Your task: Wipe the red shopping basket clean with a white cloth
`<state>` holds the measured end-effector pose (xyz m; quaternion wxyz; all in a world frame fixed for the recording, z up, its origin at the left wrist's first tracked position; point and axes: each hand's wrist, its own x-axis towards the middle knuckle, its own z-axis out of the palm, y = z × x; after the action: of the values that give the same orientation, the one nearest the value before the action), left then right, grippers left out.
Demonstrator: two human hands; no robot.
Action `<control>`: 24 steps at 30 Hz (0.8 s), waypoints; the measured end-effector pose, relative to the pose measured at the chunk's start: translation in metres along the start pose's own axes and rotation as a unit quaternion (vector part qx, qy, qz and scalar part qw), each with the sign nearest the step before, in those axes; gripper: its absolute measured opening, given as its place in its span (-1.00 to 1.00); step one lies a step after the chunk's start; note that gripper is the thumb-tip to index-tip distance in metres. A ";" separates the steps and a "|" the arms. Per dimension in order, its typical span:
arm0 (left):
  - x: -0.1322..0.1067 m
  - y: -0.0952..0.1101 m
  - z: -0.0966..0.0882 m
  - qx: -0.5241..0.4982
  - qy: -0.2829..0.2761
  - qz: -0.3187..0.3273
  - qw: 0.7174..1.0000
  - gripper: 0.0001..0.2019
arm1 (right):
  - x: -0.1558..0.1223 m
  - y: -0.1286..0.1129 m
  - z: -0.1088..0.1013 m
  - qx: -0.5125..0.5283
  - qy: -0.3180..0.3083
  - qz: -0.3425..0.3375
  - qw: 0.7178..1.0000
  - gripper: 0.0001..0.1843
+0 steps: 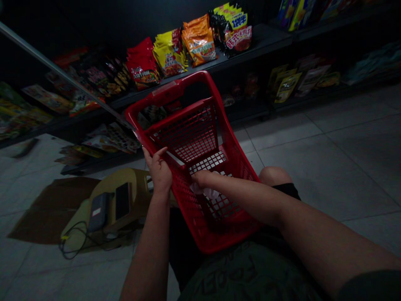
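A red plastic shopping basket (219,133) rests tilted on my lap, its open top facing me and its handle (175,88) raised toward the shelves. My left hand (159,167) grips the basket's left rim, fingers curled over the edge. My right hand (202,177) reaches inside the basket and presses a white cloth or tissue (208,192) against the mesh bottom; its fingers are mostly hidden by the cloth.
Shelves with bright snack packets (188,46) run across the back. On the tiled floor at my left stand a tan stool (131,177) bearing a phone (123,200) and a dark device with a cable (98,211), beside flat brown cardboard (53,209).
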<state>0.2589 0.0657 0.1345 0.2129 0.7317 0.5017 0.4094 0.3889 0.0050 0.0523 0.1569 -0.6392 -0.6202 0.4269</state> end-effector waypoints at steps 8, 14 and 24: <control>0.001 -0.002 0.001 0.003 0.001 0.014 1.000 -0.54 | 0.020 -0.006 -0.006 0.262 0.005 -0.083 0.961 -0.55; 0.000 -0.001 0.000 0.006 -0.004 0.012 1.000 -0.54 | 0.005 -0.015 0.035 0.426 0.078 0.095 0.896 -0.81; -0.003 0.004 -0.001 0.011 0.001 0.003 1.000 -0.54 | -0.005 -0.042 -0.012 0.193 0.012 -0.038 0.980 -0.59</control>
<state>0.2597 0.0607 0.1369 0.2032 0.7347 0.5045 0.4053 0.3709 0.0116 0.0916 0.3012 -0.5780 -0.5479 0.5245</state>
